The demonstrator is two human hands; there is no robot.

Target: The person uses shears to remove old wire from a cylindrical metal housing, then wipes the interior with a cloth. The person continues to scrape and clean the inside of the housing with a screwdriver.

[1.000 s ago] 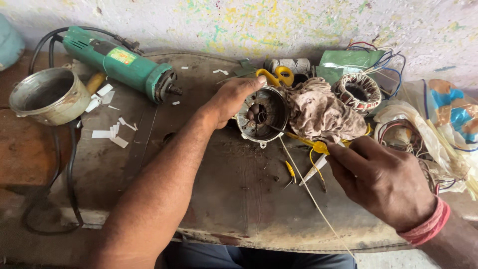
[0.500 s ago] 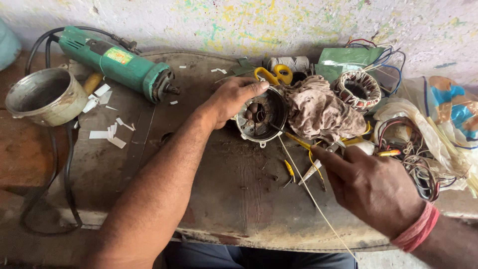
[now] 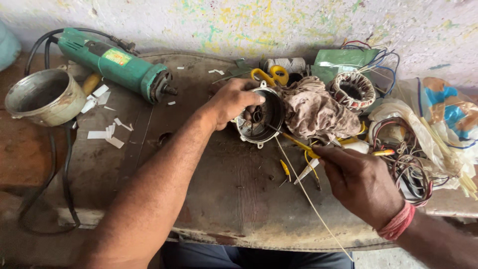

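My left hand (image 3: 230, 101) grips the rim of a round metal motor housing (image 3: 259, 119) that stands tilted on the worn bench (image 3: 219, 199). My right hand (image 3: 361, 182) holds a thin yellow-handled tool (image 3: 294, 141) whose tip reaches into the housing's open side. A long pale strand (image 3: 311, 199) runs from the housing past my right hand toward the bench's front edge. A dirty rag (image 3: 316, 112) lies just right of the housing.
A green angle grinder (image 3: 117, 65) with black cord lies at the back left beside a metal pot (image 3: 45, 97). Paper scraps (image 3: 107, 132), yellow scissors (image 3: 269, 75), a wound stator (image 3: 352, 90), tangled wires (image 3: 408, 159) and plastic bags (image 3: 443, 119) crowd the right.
My right hand has moved left toward the housing, bringing the yellow-handled tool's tip into it. My left hand has shifted on the rim and tilted the housing's opening toward the right.
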